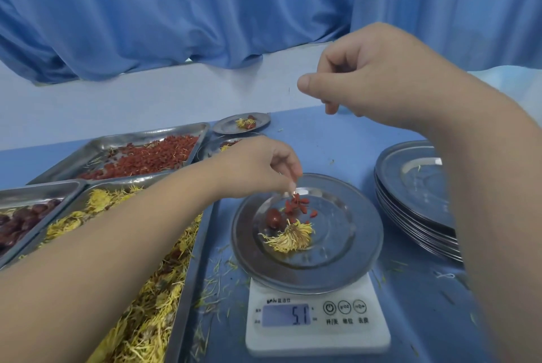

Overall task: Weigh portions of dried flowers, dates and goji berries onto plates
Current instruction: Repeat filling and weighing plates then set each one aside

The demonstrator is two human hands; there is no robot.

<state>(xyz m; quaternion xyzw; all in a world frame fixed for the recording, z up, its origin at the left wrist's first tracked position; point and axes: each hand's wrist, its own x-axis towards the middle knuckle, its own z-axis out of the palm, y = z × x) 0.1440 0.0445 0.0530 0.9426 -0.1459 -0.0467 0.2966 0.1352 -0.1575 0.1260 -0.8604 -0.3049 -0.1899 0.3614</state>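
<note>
A round steel plate sits on a white digital scale whose display reads 5.1. On the plate lie a yellow dried flower, one dark red date and a small heap of goji berries. My left hand hovers over the plate's far-left part, fingertips pinching goji berries just above the heap. My right hand is raised well above the table, fingers curled, with reddish bits showing inside the curl.
At left stand steel trays: goji berries, dried flowers, dates. Two filled plates lie at the back. A stack of plates sits at right. Loose petals litter the blue table; a blue curtain hangs behind.
</note>
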